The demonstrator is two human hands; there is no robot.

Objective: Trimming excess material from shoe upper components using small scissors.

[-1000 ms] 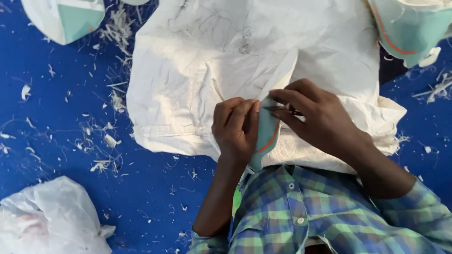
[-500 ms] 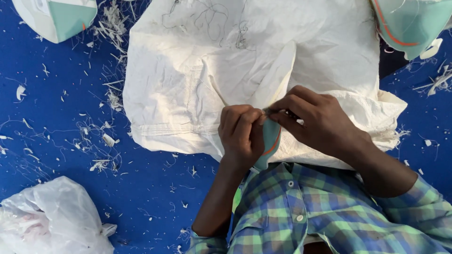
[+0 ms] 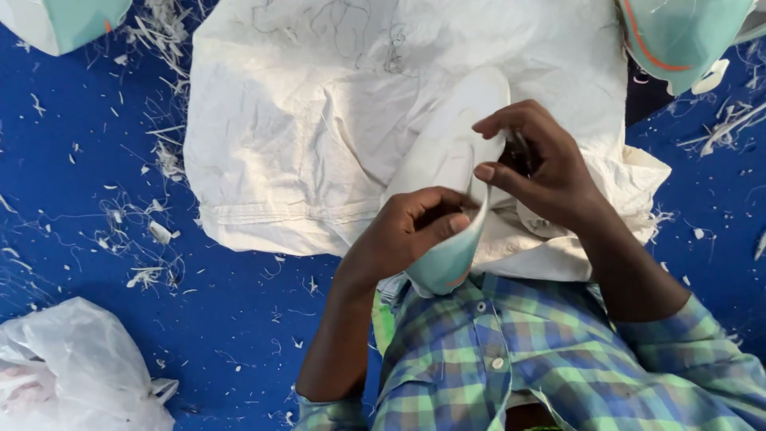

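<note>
Blue floor covering (image 3: 72, 239) is filling the background, littered with white trimmings (image 3: 152, 231) too many to count.

Going left to right:
- 1 mint and white shoe part (image 3: 64, 20) is sitting at the top left corner, cut off by the edge.
- 1 crumpled clear plastic bag (image 3: 72, 367) is lying at the bottom left.
- 1 white woven sack (image 3: 319, 120) is spreading across the upper middle, creased, with loose thread on it.
- 1 shoe sole (image 3: 451, 160) is being held over the sack, in front of the person's checked shirt (image 3: 511, 359). It is looking white on its long oval face, mint green along the lower side, with a thin orange line near the bottom edge; it is standing tilted, toe end pointing up and away.
- 1 more mint piece with an orange line (image 3: 686, 36) is sitting at the top right, partly out of view.

2 hands are working:
- Left hand (image 3: 403, 235) is gripping the lower end of the sole, fingers curled round it, thumb pressing on the rim.
- Right hand (image 3: 542, 172) is pinching the sole's right edge between thumb and fingertips; a small dark thing is showing inside this hand, too hidden to identify.
</note>
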